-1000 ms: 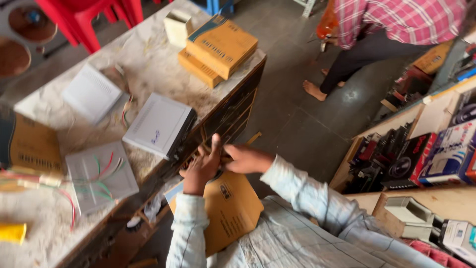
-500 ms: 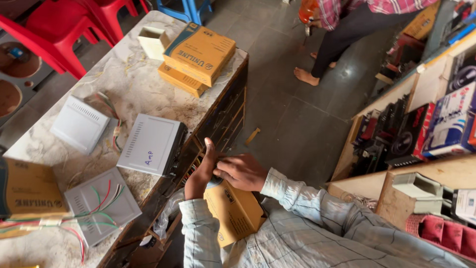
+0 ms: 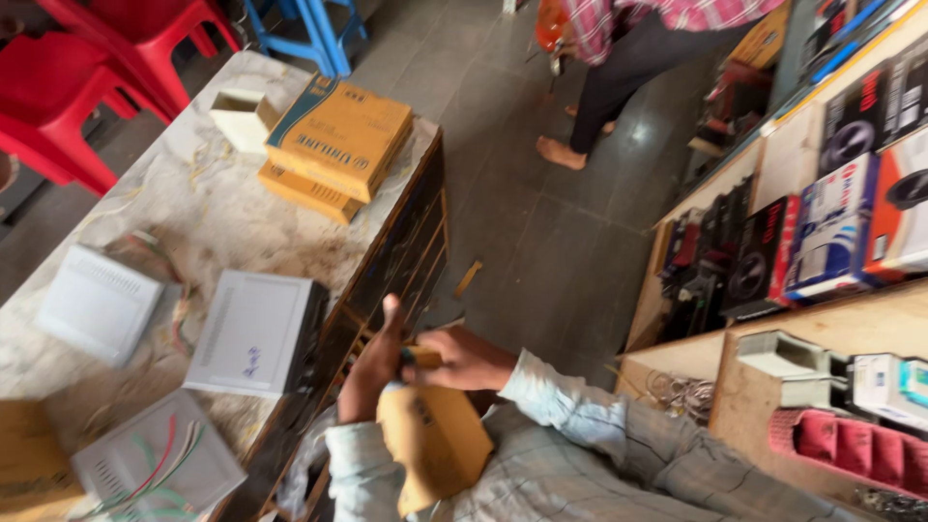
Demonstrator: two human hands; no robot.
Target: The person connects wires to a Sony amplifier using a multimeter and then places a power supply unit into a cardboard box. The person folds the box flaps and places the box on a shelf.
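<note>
Fingers of both hands meet over the top edge of a tan cardboard box (image 3: pixel 432 440), low centre of the frame. Left hand (image 3: pixel 372 372) wraps the box's near top corner, thumb up, fingers closed on the flap edge. Right hand (image 3: pixel 462 356) comes in from the right, fingers curled together on the same top edge, seemingly pinching a small flap or tab; blur hides the exact contact. The box rests against the person's lap and chest, tilted, probably braced there so that both hands can work its top. Pale checked sleeves (image 3: pixel 580 435) run off toward lower right. Just left of the hands is the edge of a marble-topped desk (image 3: pixel 222 208) with dark drawer fronts. On it, nearest the hands, a white flat unit (image 3: pixel 253 333) lying flat; left of that another white unit (image 3: pixel 95 302) with loose wires; at lower left an open grey unit (image 3: pixel 155 469) with red and green wires showing. Upper centre, stacked yellow cartons (image 3: pixel 333 145), a small cream box (image 3: pixel 242 116) beside them. Red plastic chairs (image 3: pixel 87 77) upper left. Another person (image 3: pixel 638 48) stands barefoot at top. Shelves of boxed goods (image 3: pixel 831 232) at right.
</note>
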